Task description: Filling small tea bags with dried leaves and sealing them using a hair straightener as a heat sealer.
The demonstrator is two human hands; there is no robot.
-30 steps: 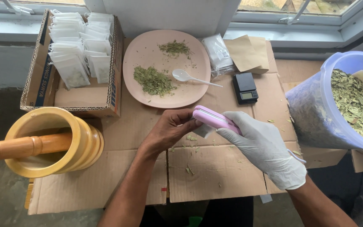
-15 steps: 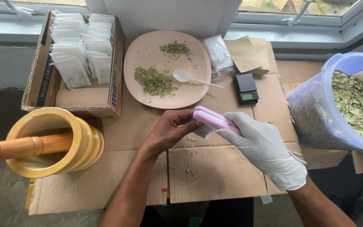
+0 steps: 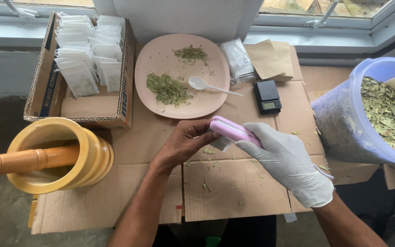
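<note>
Bare left hand (image 3: 186,142) and gloved right hand (image 3: 289,160), fingers curled, close together

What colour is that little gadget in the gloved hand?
Pink, the handheld sealer in the gloved right hand; head view.

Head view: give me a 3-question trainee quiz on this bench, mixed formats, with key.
1. True or false: the gloved right hand holds the pink sealer.
2. What lies on the pink plate beside the crushed leaves? A) white spoon B) knife C) scale
3. Fill in: the bare left hand pinches a small white ___ at the sealer's tip.

Key: 1 true. 2 A, the white spoon. 3 sachet.
</note>
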